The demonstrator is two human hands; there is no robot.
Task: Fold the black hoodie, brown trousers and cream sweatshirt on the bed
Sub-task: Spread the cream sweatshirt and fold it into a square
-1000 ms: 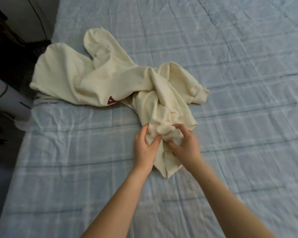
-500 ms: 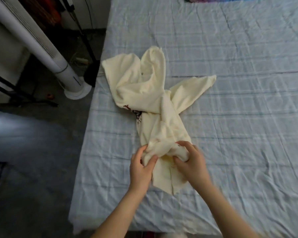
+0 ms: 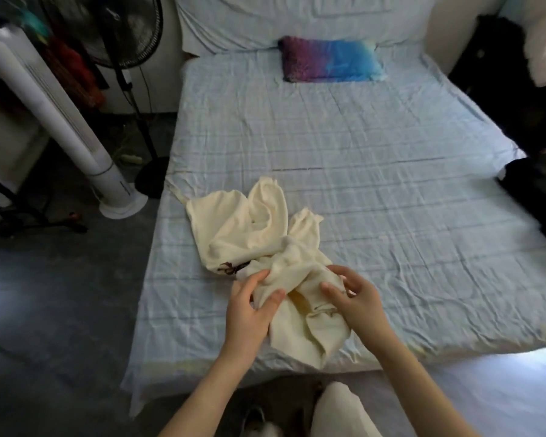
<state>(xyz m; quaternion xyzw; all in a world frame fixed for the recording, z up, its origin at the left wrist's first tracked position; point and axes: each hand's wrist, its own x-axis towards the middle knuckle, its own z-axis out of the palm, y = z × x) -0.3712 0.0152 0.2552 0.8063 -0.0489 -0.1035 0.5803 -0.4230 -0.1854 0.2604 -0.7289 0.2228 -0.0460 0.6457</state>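
Note:
The cream sweatshirt (image 3: 256,234) lies crumpled near the front left corner of the bed (image 3: 375,184), with a dark red print showing at its left side. My left hand (image 3: 249,310) pinches a bunched fold of it between thumb and fingers. My right hand (image 3: 353,294) grips the fabric just to the right, fingers curled round it. The cloth hangs in folds below both hands toward the bed's front edge. Black hoodie and brown trousers do not show on the bed.
A multicoloured pillow (image 3: 328,59) lies at the head of the bed. A white tower fan (image 3: 60,121) and a black pedestal fan (image 3: 130,29) stand on the floor left. Dark items (image 3: 533,184) sit off the right edge.
The sweatshirt has been dragged toward the bed's front edge and bunched tighter. My view has pulled back and up, now taking in the whole bed. Both hands still hold the same fabric.

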